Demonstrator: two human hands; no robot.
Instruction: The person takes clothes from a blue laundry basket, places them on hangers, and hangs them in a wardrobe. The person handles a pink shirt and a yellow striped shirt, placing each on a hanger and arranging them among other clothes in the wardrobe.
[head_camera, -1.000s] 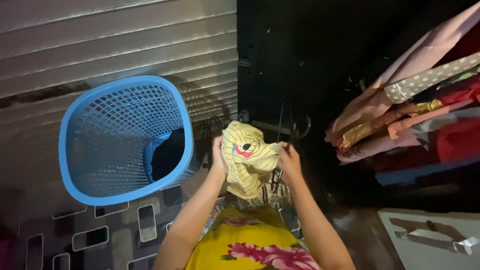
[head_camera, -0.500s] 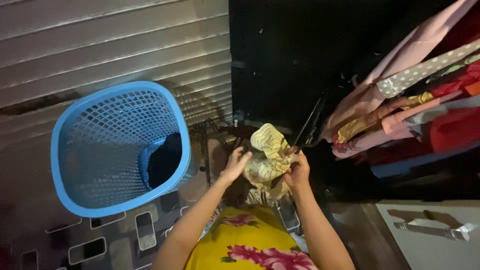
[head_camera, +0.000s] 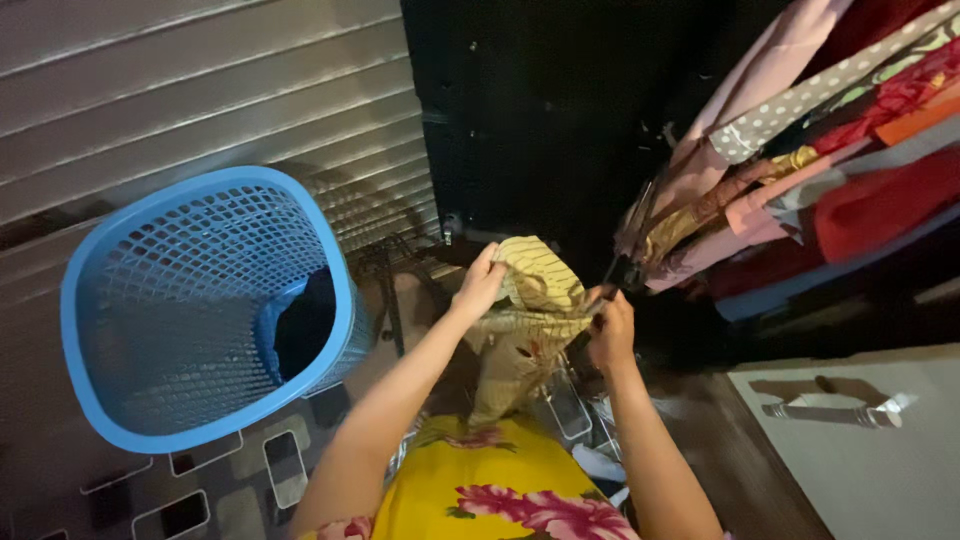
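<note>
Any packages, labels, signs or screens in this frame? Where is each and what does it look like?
None can be made out.
Nearest to a print: the yellow striped garment, held up between the left hand and right hand, has a small red and dark picture on its front.
The blue basket on the left shows no label.

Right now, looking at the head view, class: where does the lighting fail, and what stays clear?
Head view: the dark panel is almost black, hiding detail; the blue basket and striped yellow garment are lit and legible; the left hand and right hand grip it, slightly soft; hanging clothes look dim and tilted.
</note>
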